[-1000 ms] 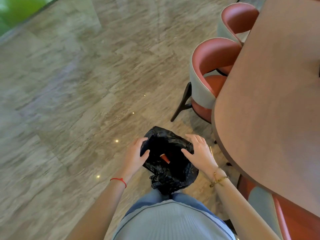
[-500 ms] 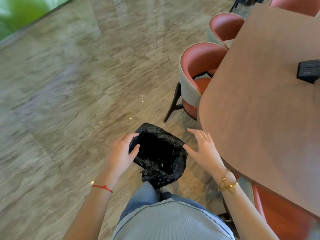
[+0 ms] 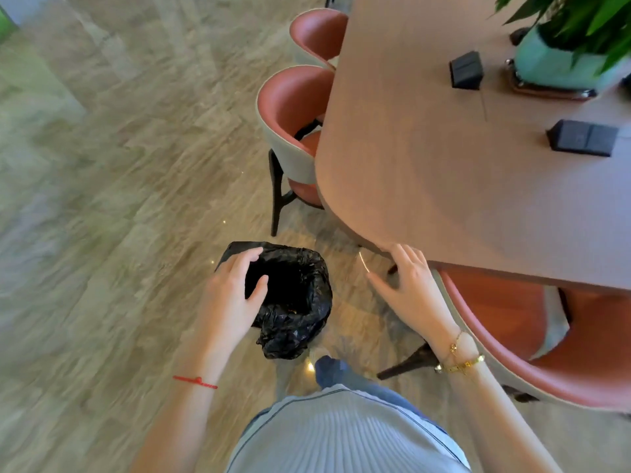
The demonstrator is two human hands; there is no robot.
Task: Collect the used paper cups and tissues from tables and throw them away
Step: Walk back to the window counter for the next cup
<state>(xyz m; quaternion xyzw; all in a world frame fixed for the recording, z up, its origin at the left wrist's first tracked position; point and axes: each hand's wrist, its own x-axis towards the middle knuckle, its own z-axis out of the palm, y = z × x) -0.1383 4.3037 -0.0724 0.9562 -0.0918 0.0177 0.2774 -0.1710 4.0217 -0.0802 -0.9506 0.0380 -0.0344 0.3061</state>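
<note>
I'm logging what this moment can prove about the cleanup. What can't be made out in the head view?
- Contents of the black bag, gripped at the rim by the left hand: the opening is dark, apart from a faint glint.
- Plant and its teal pot: blurred, cut off by the top and right edges.
- Two black boxes on the table: too small to identify.
- Right hand: open, but contact with the table edge is unclear.

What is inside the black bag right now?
The black bag, held open by the left hand, shows mostly dark interior; a faint orange-brown glint sits low inside. Anything deeper is hidden by shadow and folds.
</note>
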